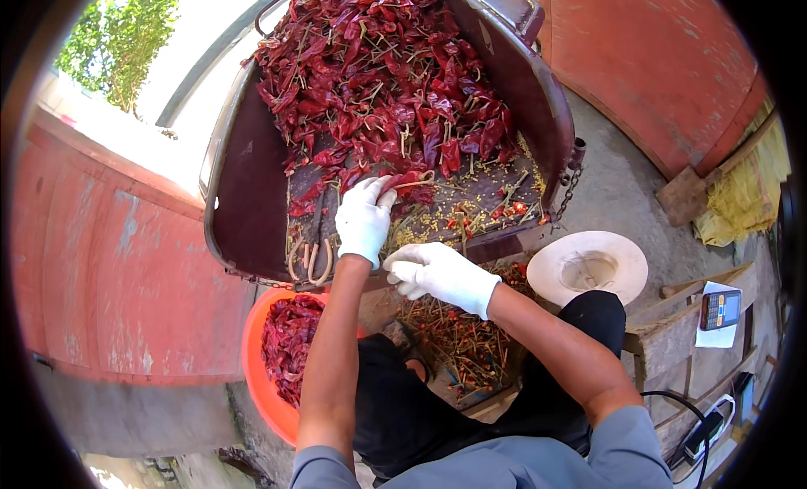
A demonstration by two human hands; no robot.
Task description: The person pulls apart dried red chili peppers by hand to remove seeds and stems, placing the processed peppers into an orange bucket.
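Note:
My left hand point(364, 219), in a white knit glove, grips a dried red chili pepper point(408, 181) with a pale stem, just above the cart bed point(252, 173). Beyond it rises a big heap of dried red chilies point(384, 79), many with stems on. My right hand point(441, 276), gloved likewise, hovers over the bed's front edge with its fingers curled; whether anything is in them I cannot tell. Loose yellow seeds point(422, 230) and bits of stem lie on the bed near both hands. Below, between my legs, is a pile of stems and scraps point(463, 344).
An orange basin point(257, 363) of destemmed-looking chilies stands at lower left. To the right lie a pale brimmed hat point(587, 268) and a wooden crate point(668, 350) bearing a handheld keypad device point(720, 309). A chain point(570, 189) hangs from the cart's right corner.

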